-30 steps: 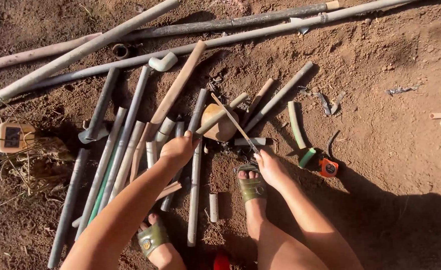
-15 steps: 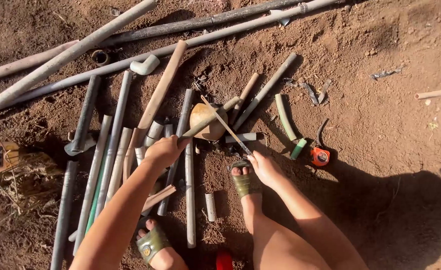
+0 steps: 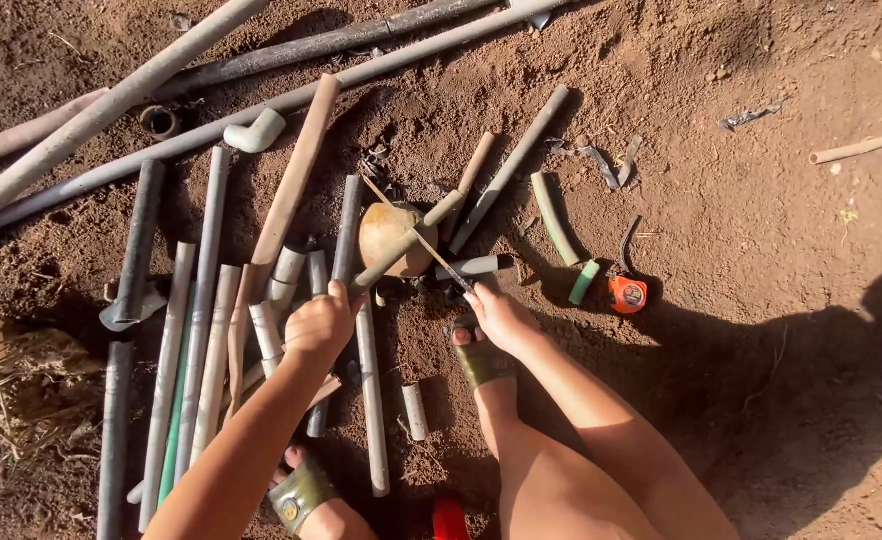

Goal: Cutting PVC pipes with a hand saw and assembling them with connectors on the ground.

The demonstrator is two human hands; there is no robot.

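Observation:
My left hand (image 3: 321, 322) grips the near end of a short beige pipe (image 3: 411, 242) that slants up to the right across a rounded tan stone (image 3: 386, 235). My right hand (image 3: 499, 312) holds the near end of a thin saw blade (image 3: 411, 230), which lies across that pipe over the stone. My right foot in an olive sandal (image 3: 479, 358) rests just below the right hand. A dark-tipped short pipe (image 3: 476, 267) lies beside the blade.
Many grey and beige pipes (image 3: 201, 300) lie side by side on the dirt at left, with long pipes (image 3: 291, 95) across the top. A white elbow fitting (image 3: 254, 133) lies near them. An orange tape measure (image 3: 628, 294) and a green-ended curved tube (image 3: 561, 235) sit right.
The view has shifted slightly, so everything sits a bit lower in the frame. Both hands stay on the pipe and blade over the stone; the blade's position has changed slightly.

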